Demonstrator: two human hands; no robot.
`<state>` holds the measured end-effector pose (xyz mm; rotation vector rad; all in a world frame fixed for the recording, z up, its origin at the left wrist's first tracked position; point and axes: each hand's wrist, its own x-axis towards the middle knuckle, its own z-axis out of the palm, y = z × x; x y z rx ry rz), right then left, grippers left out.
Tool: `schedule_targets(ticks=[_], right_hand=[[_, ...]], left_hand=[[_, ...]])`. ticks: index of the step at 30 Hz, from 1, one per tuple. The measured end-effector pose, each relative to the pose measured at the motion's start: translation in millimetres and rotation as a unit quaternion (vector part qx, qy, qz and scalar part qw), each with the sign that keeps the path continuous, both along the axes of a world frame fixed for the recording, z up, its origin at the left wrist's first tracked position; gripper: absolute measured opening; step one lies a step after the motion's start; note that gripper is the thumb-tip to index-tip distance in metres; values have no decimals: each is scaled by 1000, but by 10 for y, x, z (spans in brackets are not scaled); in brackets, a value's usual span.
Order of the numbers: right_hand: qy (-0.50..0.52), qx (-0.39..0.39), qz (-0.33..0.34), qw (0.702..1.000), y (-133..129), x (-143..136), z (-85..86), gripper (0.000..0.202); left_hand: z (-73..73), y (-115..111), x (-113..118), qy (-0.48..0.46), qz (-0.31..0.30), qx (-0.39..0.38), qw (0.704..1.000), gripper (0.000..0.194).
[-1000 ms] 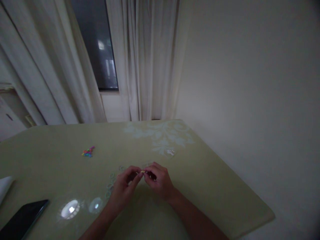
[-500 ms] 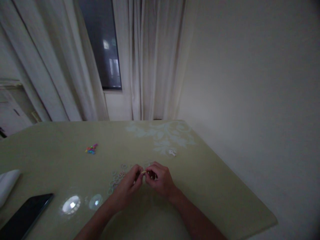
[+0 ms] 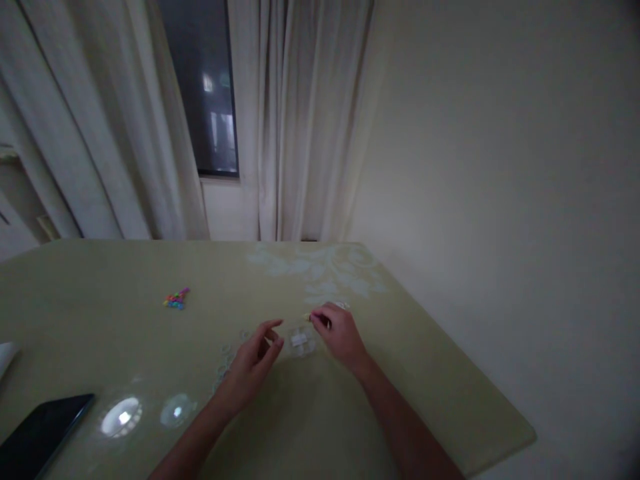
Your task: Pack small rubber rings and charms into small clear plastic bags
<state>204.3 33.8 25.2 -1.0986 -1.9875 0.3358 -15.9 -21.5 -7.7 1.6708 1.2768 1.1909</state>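
Observation:
My right hand (image 3: 340,333) pinches a small yellow piece (image 3: 307,318) beyond the right part of a clear compartment box (image 3: 301,341) on the table. My left hand (image 3: 255,357) is just left of the box, thumb and forefinger apart, with nothing visible between them. Several small pale rings (image 3: 224,360) lie beside and partly behind my left hand. Some white pieces (image 3: 343,305) show just behind my right hand, which partly covers them.
A pile of small coloured pieces (image 3: 176,299) lies farther back on the left of the table (image 3: 400,393). A black flat device (image 3: 43,433) and a white object (image 3: 6,357) are at the left edge. Curtains and a wall stand behind.
My hands have moved apart. The left has let go of the yellow piece and opened; the right has carried it up and to the right. The clear box between them is now uncovered.

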Motion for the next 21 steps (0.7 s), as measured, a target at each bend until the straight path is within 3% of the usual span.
schedule_targets(ticks=[2, 5, 11, 15, 21], right_hand=[[-58, -59, -9, 997, 171, 89, 87, 12], [-165, -118, -9, 979, 375, 63, 195, 10], [-276, -193, 27, 941, 546, -361, 182, 10], [-328, -214, 8, 920, 525, -538, 129, 9], [-369, -203, -24, 907, 419, -591, 131, 14]], left_hand=[[-38, 24, -5, 36, 11, 8, 999, 37], [-49, -10, 39, 122, -23, 26, 992, 31], [-35, -126, 130, 290, -86, -1, 953, 40], [-67, -134, 138, 304, -95, -5, 948, 43], [-78, -164, 175, 294, -94, 2, 951, 40]])
